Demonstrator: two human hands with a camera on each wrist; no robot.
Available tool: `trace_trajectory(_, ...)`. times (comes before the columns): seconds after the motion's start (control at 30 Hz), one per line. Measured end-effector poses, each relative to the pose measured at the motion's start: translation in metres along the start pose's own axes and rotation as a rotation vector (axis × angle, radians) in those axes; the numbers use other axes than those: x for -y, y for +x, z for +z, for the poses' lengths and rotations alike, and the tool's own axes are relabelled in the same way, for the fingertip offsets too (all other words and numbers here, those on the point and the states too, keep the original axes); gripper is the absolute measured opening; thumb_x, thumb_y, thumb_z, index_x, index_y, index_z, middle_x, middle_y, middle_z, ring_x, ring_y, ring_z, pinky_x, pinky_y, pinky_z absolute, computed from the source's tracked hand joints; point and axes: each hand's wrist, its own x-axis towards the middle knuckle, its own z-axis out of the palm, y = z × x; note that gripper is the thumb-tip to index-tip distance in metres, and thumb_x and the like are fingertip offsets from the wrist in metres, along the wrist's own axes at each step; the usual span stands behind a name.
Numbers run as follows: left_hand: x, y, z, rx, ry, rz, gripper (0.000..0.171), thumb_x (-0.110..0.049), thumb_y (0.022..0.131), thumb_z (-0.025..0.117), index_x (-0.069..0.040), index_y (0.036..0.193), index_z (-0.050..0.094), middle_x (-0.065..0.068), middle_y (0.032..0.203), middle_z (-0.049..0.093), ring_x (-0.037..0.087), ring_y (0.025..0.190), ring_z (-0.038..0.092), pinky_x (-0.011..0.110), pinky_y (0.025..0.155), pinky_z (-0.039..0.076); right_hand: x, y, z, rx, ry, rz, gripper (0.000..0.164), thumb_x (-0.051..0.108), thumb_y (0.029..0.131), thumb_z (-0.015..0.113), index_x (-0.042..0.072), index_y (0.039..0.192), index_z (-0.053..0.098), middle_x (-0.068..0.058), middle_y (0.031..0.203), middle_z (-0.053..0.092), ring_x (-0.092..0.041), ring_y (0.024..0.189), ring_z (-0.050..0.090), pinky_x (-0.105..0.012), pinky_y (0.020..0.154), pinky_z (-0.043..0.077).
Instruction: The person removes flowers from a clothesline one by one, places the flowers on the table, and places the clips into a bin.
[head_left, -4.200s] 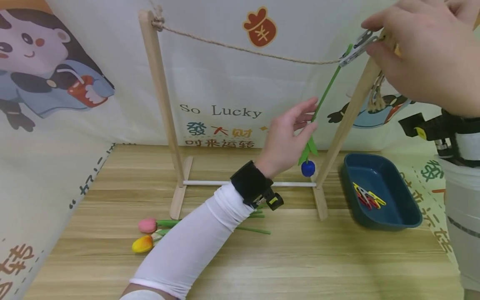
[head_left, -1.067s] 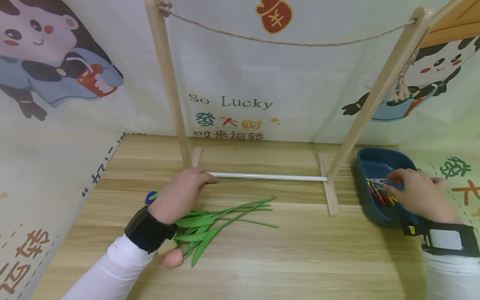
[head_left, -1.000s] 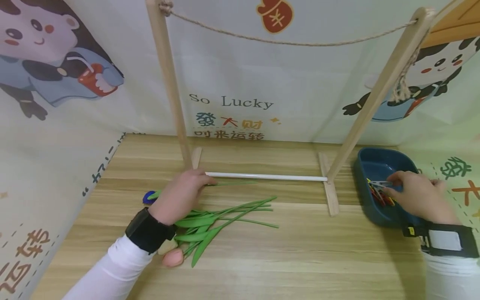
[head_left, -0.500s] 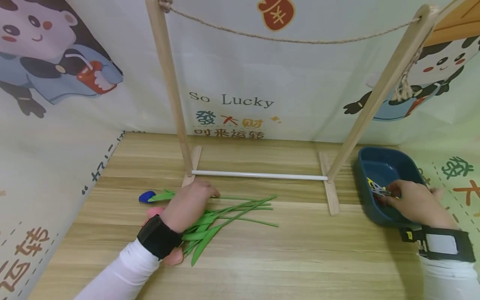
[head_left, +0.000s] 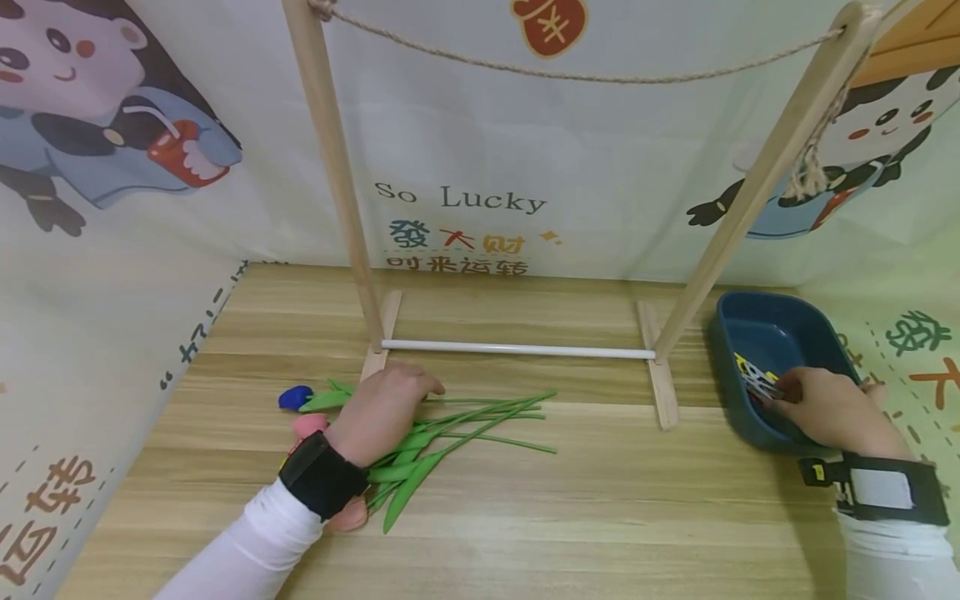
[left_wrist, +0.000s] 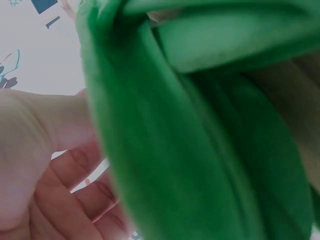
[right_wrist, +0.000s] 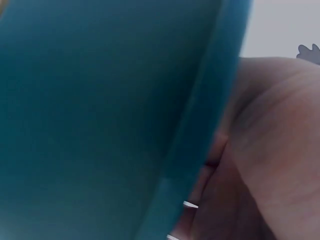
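Observation:
Several artificial tulips lie on the table at left in the head view, among them a blue tulip (head_left: 296,397) and a pink tulip (head_left: 309,426). My left hand (head_left: 382,414) lies over their stems and green leaves (head_left: 411,483). Leaves (left_wrist: 150,130) hide its fingertips in the left wrist view, so a grip on a stem is unclear. Inside the blue bin (head_left: 780,304), my right hand (head_left: 828,407) pinches the end of a grey clothespin (head_left: 761,384), over yellow and red clothespins. The bin wall (right_wrist: 115,120) covers its fingertips in the right wrist view.
A wooden frame with two posts (head_left: 341,192) and a white crossbar (head_left: 517,348) stands behind the flowers. A sagging twine line (head_left: 600,79) joins the post tops, and its frayed end (head_left: 808,171) hangs beside the right post. Printed sheets cover the walls.
The blue tulip and grey clothespin have come off the line. The tulip now lies by the other flowers at left; the clothespin was carried into the bin. Both hands have moved down and apart.

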Motion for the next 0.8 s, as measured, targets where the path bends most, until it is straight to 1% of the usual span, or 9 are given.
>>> trace_trajectory(0.17, 0.001, -0.002, -0.003, 0.010, -0.040, -0.007, 0.031, 0.013, 0.091, 0.072, -0.006, 0.115, 0.079, 0.008, 0.112, 0.076, 0.029, 0.108, 0.070, 0.044, 0.091, 0.060, 0.000, -0.001, 0.003, 0.000, 0.013, -0.007, 0.033, 0.022, 0.097, 0.075, -0.009, 0.110, 0.072, -0.021, 0.100, 0.076, -0.055, 0.102, 0.064, -0.089, 0.091, 0.012)
trace_trajectory(0.3, 0.002, -0.003, -0.006, 0.021, -0.056, -0.019, 0.031, 0.011, 0.091, 0.073, -0.006, 0.116, 0.079, 0.008, 0.114, 0.076, 0.028, 0.107, 0.071, 0.044, 0.090, 0.060, 0.000, -0.002, 0.003, 0.003, 0.012, -0.002, 0.032, 0.021, 0.098, 0.074, -0.008, 0.110, 0.072, -0.021, 0.100, 0.076, -0.055, 0.102, 0.064, -0.090, 0.091, 0.011)
trace_trajectory(0.4, 0.002, -0.005, -0.010, 0.018, -0.055, -0.028, 0.031, 0.010, 0.092, 0.072, -0.006, 0.118, 0.078, 0.008, 0.115, 0.076, 0.029, 0.108, 0.071, 0.044, 0.091, 0.060, 0.001, -0.003, 0.001, 0.000, -0.011, 0.009, 0.036, 0.022, 0.098, 0.072, -0.010, 0.114, 0.069, -0.023, 0.102, 0.074, -0.054, 0.100, 0.063, -0.090, 0.090, 0.013)
trace_trajectory(0.5, 0.002, -0.006, -0.015, -0.001, -0.036, -0.028, 0.031, 0.008, 0.092, 0.073, -0.005, 0.119, 0.078, 0.009, 0.115, 0.076, 0.030, 0.107, 0.071, 0.045, 0.089, 0.061, 0.006, -0.004, -0.002, -0.019, -0.028, 0.017, 0.041, 0.025, 0.099, 0.072, -0.012, 0.118, 0.065, -0.027, 0.105, 0.072, -0.055, 0.100, 0.063, -0.090, 0.090, 0.013)
trace_trajectory(0.63, 0.003, -0.008, -0.022, -0.014, -0.013, -0.031, 0.028, 0.001, 0.093, 0.077, -0.003, 0.122, 0.076, 0.011, 0.115, 0.075, 0.033, 0.108, 0.071, 0.048, 0.090, 0.060, 0.018, -0.008, -0.006, -0.074, -0.051, 0.004, 0.047, 0.030, 0.100, 0.072, -0.011, 0.121, 0.065, -0.028, 0.108, 0.072, -0.053, 0.100, 0.063, -0.083, 0.086, 0.021)
trace_trajectory(0.73, 0.003, -0.010, -0.029, -0.007, -0.009, -0.048, 0.028, -0.005, 0.096, 0.078, -0.003, 0.124, 0.075, 0.013, 0.118, 0.075, 0.034, 0.110, 0.070, 0.049, 0.094, 0.059, 0.030, -0.012, -0.009, -0.118, -0.078, -0.027, 0.050, 0.032, 0.101, 0.073, -0.011, 0.123, 0.065, -0.028, 0.108, 0.071, -0.050, 0.098, 0.065, -0.074, 0.081, 0.031)
trace_trajectory(0.8, 0.002, -0.012, -0.034, -0.007, 0.000, -0.062, 0.029, -0.010, 0.097, 0.078, -0.002, 0.126, 0.074, 0.013, 0.119, 0.074, 0.033, 0.110, 0.070, 0.048, 0.094, 0.059, 0.040, -0.015, -0.011, -0.147, -0.087, -0.067, 0.050, 0.031, 0.101, 0.073, -0.013, 0.125, 0.065, -0.030, 0.109, 0.071, -0.049, 0.098, 0.066, -0.071, 0.082, 0.039)
